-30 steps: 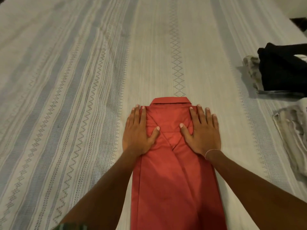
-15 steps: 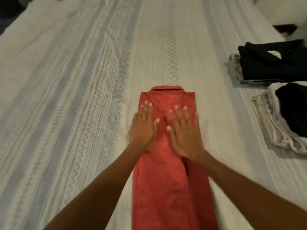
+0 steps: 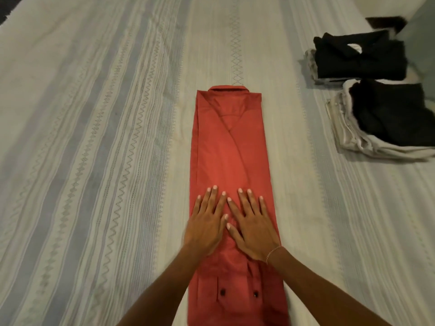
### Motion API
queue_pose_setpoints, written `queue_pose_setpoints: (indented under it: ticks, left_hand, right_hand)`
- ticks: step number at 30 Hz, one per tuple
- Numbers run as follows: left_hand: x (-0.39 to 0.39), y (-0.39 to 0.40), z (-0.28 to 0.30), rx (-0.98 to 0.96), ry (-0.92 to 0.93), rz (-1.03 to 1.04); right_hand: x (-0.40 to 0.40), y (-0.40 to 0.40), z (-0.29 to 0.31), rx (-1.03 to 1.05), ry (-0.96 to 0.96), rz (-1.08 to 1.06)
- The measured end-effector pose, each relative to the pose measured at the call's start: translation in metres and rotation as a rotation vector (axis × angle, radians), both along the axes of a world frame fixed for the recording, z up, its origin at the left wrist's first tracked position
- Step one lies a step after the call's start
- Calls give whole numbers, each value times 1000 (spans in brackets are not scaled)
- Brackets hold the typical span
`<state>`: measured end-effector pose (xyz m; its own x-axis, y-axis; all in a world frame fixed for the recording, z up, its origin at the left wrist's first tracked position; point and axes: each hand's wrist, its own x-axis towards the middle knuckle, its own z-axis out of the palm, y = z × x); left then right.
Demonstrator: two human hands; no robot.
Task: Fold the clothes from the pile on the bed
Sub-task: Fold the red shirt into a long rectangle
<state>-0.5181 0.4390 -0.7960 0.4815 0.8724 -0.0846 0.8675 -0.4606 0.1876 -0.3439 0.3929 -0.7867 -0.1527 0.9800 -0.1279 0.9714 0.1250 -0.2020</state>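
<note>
L grip [image 3: 207, 223] & R grip [image 3: 253, 228] flat, fingers straight.

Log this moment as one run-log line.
red shirt: sides folded in | left hand: flat on shirt | right hand: flat on shirt

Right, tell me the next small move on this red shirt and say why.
Probably take hold of the cuff end nearest you and fold it up toward the collar. The red shirt already lies as a long narrow strip with its sides folded in, and the left hand and right hand lie flat on its middle, fingers straight, so it looks smooth enough for the crosswise fold.
</note>
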Motion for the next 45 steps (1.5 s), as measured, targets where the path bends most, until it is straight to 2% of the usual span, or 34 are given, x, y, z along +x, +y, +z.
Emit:
queue_pose_setpoints:
  ticks: [7, 9, 11, 15, 18, 20, 24, 27, 30, 35, 38, 42, 45]
  left_hand:
    - [-25, -101, -5, -64, -45, 44]
    - [-30, -127, 3, -88, -145, 135]
    - [-34, -148, 18, -176, -288, 319]
    - [-35, -158, 52, -332, -525, 812]
    - [-40, -146, 64, -629, -526, 982]
    - [-48, -140, 66, -780, -625, 1000]
    - [-61, -125, 85, -991, -818, 973]
    - [-60, -107, 99, -993, -876, 961]
    - [-57, -79, 111, -1017, -1029, 956]
    - [-49, -10, 132, -1198, -970, 921]
    - [-42, 44, 130, -1285, -1046, 993]
    - [-25, 117, 121, -1268, -1237, 1018]
    - [-22, 146, 97, -1146, -1394, 1043]
  right_hand:
    - [-26, -100, -4, -47, 17, -154]
    - [-34, -125, 2, -49, 29, -211]
    - [-41, -144, 14, -54, 94, -356]
    - [-42, -155, 42, -67, 514, -924]
    - [-21, -149, 44, -241, 812, -1100]
    - [-8, -147, 46, -319, 955, -1112]
    - [8, -142, 60, -299, 1019, -978]
    - [14, -127, 75, -323, 1131, -904]
    - [21, -103, 100, -390, 1195, -955]
    - [51, -42, 129, -539, 1339, -931]
    - [66, 6, 134, -544, 1430, -947]
    - [78, 82, 128, -537, 1596, -1022]
    - [79, 116, 105, -440, 1552, -1045]
